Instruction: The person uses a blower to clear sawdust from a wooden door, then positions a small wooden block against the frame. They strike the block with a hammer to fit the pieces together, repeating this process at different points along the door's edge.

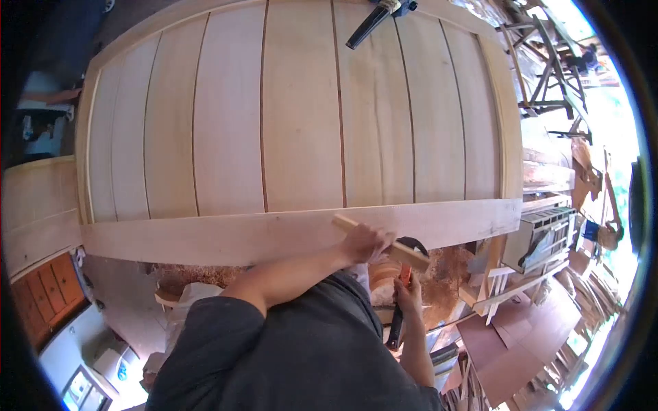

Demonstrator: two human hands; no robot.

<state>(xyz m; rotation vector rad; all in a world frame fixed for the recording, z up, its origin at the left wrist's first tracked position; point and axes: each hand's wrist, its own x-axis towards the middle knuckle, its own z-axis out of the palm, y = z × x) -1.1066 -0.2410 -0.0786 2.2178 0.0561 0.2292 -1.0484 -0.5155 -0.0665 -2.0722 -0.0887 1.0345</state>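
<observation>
My left hand [369, 244] is closed around a short, pale wooden strip [411, 256], held slanting over the near edge of a large wooden panel [301, 116]. My right hand [409, 296] grips a hammer [396, 327] with a black and orange handle. Its dark, curved head [414, 242] shows just behind the strip, partly covered by it. The panel is made of long boards with dark grooves between them, inside a raised frame. A wide plain rail [274, 233] forms its near side, right in front of my body.
A blower with a black nozzle [369, 27] lies at the panel's far edge. Sawdust [449, 274] covers the floor below. To the right are wooden trestles [548, 68], a slatted unit [545, 236] and reddish sheets [521, 329]. An orange-brown panelled piece [51, 301] stands at left.
</observation>
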